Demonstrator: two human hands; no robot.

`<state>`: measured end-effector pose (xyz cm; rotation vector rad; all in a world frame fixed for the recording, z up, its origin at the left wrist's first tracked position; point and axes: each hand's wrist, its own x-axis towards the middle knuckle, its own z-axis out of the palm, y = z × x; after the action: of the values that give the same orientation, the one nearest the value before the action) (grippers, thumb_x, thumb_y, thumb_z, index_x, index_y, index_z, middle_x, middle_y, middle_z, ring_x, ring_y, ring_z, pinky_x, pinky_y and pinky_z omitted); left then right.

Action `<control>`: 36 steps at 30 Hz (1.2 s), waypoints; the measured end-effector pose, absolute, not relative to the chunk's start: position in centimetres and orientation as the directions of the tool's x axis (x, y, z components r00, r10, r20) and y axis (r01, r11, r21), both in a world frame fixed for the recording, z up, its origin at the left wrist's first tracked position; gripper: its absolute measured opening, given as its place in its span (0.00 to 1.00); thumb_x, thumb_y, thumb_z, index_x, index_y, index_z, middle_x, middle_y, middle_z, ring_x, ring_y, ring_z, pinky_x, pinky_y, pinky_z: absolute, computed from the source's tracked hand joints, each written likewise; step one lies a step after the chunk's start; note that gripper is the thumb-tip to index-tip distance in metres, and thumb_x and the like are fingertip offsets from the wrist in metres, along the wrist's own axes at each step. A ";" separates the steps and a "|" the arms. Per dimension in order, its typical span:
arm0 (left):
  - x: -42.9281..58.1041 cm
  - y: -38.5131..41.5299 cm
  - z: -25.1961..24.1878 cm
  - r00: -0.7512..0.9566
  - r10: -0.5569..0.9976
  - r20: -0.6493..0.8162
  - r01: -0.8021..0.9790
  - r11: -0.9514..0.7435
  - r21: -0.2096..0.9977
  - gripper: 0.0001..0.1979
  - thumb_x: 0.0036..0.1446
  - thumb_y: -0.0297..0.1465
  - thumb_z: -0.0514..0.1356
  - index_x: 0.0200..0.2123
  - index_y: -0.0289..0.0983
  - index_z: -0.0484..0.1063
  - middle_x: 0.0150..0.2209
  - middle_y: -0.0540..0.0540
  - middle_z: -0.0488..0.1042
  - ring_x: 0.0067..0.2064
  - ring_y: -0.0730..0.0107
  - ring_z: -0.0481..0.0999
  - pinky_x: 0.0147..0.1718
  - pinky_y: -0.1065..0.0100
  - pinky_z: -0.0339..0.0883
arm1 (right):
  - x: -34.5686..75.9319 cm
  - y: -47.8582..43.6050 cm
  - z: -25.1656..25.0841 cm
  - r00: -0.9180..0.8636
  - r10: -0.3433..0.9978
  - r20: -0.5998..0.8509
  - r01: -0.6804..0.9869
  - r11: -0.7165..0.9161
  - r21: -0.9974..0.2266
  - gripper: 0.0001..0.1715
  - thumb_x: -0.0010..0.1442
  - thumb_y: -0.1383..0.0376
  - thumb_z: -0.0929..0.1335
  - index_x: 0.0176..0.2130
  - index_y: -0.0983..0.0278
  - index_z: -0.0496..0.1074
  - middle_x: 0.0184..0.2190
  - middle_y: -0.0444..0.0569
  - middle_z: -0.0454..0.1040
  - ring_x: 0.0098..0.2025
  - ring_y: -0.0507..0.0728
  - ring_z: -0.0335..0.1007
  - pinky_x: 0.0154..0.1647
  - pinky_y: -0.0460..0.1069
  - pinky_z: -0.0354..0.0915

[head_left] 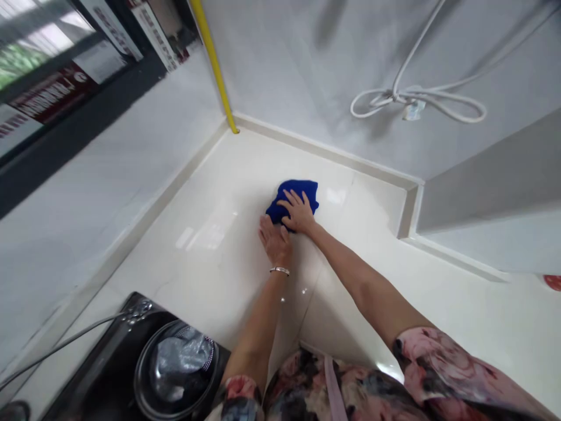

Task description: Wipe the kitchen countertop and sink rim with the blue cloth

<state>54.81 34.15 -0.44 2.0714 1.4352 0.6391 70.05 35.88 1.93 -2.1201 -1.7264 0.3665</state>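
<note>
A dark blue cloth (302,188) lies bunched on the glossy cream countertop (219,187). My right hand (300,213) rests flat on top of the cloth, fingers spread. Just below and to its left, my left hand (277,241) has its fingers stretched out, close to the cloth's lower left edge; whether it touches the cloth I cannot tell. A silver bracelet (279,271) circles my left wrist.
A black stove (109,351) carrying a dark pot (144,374) stands at the lower left. A yellow pipe (214,64) meets the counter at the back corner. A tied white cable (394,96) hangs by the wall. At upper left is a dark window frame (105,96).
</note>
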 end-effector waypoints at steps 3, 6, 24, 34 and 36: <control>54.0 34.2 -0.3 0.231 0.965 0.123 0.609 -0.242 0.756 0.36 0.76 0.38 0.39 0.79 0.25 0.46 0.80 0.26 0.48 0.82 0.59 0.44 0.80 0.51 0.45 | 67.5 31.7 2.1 0.115 0.993 0.031 0.863 -0.084 -0.498 0.35 0.58 0.65 0.70 0.64 0.60 0.76 0.79 0.56 0.57 0.81 0.70 0.46 0.81 0.74 0.33; 52.4 33.4 0.2 0.232 0.961 0.149 0.558 -0.257 0.789 0.34 0.76 0.38 0.40 0.79 0.28 0.50 0.79 0.27 0.52 0.82 0.60 0.47 0.80 0.50 0.47 | 64.6 26.9 1.5 0.060 0.998 0.036 0.853 -0.032 -0.521 0.37 0.55 0.66 0.71 0.64 0.60 0.76 0.78 0.57 0.59 0.81 0.70 0.48 0.81 0.74 0.34; 50.8 21.6 2.3 0.838 0.540 0.081 0.484 -0.803 0.348 0.33 0.70 0.48 0.59 0.74 0.49 0.66 0.79 0.35 0.55 0.80 0.38 0.51 0.74 0.24 0.42 | 60.6 1.0 -2.5 0.632 0.700 0.333 0.540 -0.090 -0.837 0.16 0.70 0.66 0.63 0.48 0.59 0.79 0.50 0.52 0.85 0.51 0.61 0.83 0.52 0.58 0.81; 54.7 35.3 3.1 0.764 0.644 -0.048 0.618 -0.707 0.345 0.33 0.73 0.46 0.51 0.77 0.47 0.60 0.80 0.40 0.52 0.82 0.50 0.46 0.79 0.38 0.36 | 59.8 3.2 -2.8 0.506 0.712 0.487 0.786 -0.148 -0.601 0.20 0.61 0.79 0.61 0.40 0.59 0.74 0.42 0.49 0.78 0.45 0.58 0.77 0.47 0.55 0.76; 55.1 38.0 3.2 0.746 0.664 -0.047 0.634 -0.688 0.353 0.33 0.73 0.46 0.50 0.77 0.46 0.60 0.80 0.41 0.52 0.82 0.51 0.46 0.79 0.39 0.35 | 59.7 3.3 -2.5 0.493 0.719 0.491 0.800 -0.153 -0.580 0.20 0.61 0.80 0.61 0.41 0.58 0.73 0.42 0.48 0.77 0.46 0.57 0.75 0.47 0.54 0.75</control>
<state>55.11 38.00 3.15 2.5985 1.0019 0.1193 59.70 3.30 -2.49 -1.9034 -1.2591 -0.1235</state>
